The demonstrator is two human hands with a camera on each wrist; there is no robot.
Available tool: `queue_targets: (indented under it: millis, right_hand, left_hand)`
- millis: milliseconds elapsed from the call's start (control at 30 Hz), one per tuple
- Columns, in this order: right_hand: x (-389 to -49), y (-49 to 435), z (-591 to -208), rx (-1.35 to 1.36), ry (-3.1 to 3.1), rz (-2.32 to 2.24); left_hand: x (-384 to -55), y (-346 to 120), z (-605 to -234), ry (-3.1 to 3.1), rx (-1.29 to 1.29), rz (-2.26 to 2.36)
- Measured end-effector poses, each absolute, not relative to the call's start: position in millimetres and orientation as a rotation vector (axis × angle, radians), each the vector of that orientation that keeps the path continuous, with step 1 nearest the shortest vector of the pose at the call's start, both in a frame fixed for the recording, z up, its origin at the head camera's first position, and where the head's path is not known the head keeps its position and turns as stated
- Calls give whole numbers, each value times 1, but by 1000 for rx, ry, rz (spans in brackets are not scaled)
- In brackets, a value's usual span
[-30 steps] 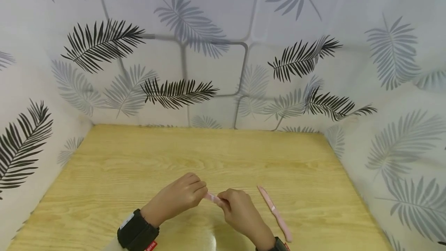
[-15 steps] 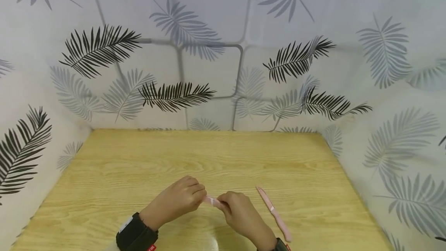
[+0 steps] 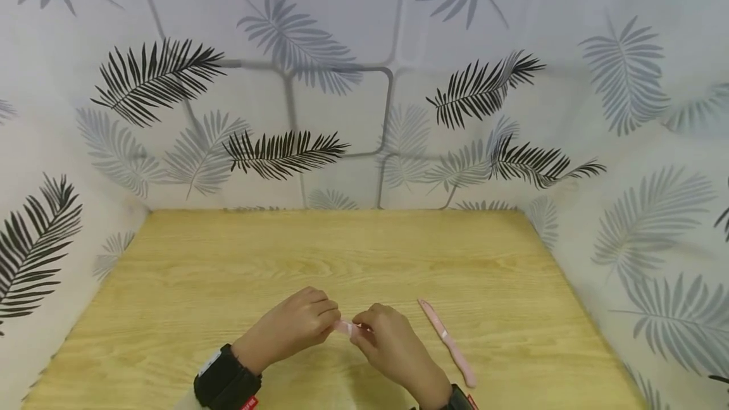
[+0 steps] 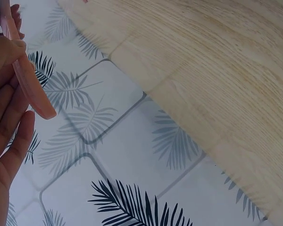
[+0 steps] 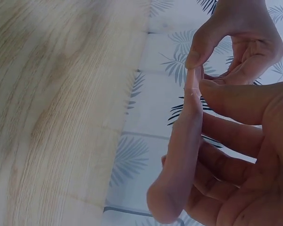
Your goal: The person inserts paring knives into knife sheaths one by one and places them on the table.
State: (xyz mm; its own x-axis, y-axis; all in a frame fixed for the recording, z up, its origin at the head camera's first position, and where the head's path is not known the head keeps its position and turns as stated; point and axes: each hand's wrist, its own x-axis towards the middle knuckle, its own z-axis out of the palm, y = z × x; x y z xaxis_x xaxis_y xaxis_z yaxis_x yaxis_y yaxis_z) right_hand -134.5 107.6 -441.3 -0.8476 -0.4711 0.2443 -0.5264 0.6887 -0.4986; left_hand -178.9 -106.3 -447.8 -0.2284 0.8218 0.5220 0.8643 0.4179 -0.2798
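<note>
Both hands hold one pink knife with a white band (image 3: 345, 328) in front of the person. In the head view most of it is hidden by the fingers. My left hand (image 3: 292, 324) pinches the blade end, whose rounded pink tip (image 4: 35, 92) sticks out past the fingers in the left wrist view. My right hand (image 3: 393, 345) grips the other end; in the right wrist view its thumb lies at the neck and its fingers are behind the thick handle (image 5: 177, 160). A second pink knife (image 3: 448, 343) with a white band lies slanted on the table, right of the right hand.
The wooden table (image 3: 256, 252) reaches back to a white leaf-patterned cloth (image 3: 342, 106), which also hangs at both sides. Each wrist wears a black strap, such as the left wrist strap (image 3: 226, 378).
The right thumb and forefinger have shifted on the knife, and a small gap shows between them. Both hands stay in nearly the same place. The view tilts slightly.
</note>
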Motion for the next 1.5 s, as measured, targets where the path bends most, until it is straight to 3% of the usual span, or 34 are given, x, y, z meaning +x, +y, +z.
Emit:
queue_targets:
  millis: [1200,1500]
  right_hand:
    - [-130,101,-450,703,-2739,543]
    - [-133,110,-452,668,-2743,522]
  left_hand:
    - [-180,-111,-455,-2169,-1390,-169]
    - [-177,-125,-460,-2420,-1186,-260]
